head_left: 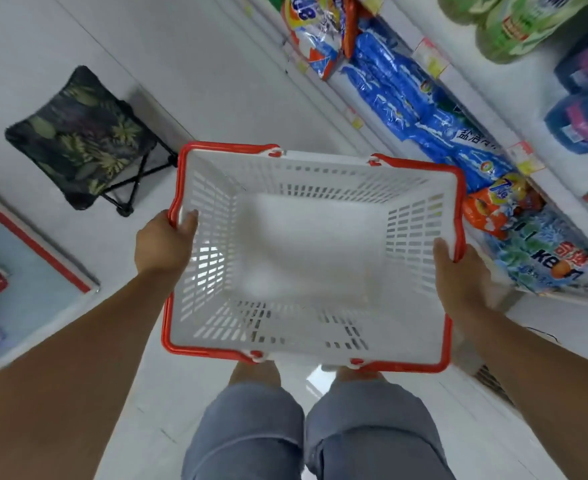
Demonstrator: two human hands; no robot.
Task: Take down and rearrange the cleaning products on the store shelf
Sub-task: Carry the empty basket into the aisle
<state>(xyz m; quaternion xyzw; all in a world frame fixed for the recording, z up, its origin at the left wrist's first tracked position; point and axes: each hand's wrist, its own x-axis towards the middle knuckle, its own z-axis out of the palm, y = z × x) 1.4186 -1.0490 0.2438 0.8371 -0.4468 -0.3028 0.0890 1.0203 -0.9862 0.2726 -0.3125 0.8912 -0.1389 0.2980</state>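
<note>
The cleaning products [400,95] lie on the store shelf [479,109] at the right of the view: blue bags in a row on the lower level, an orange bag [493,209] further along it, green packs [514,26] on the level above. None is in hand. A white slotted basket [414,237] with a red rim is held level just beside the shelf, above the person's knees, with nothing in it. The left hand [164,242] grips the basket's left rim, thumb over the edge inside; the right hand [459,271] grips the right rim likewise. The fingers below the rim are hidden. Grey shorts [251,438] show beneath the basket. A folding stool [81,133] with a dark leaf-print seat stands on the white floor [216,81], well apart to the left.
</note>
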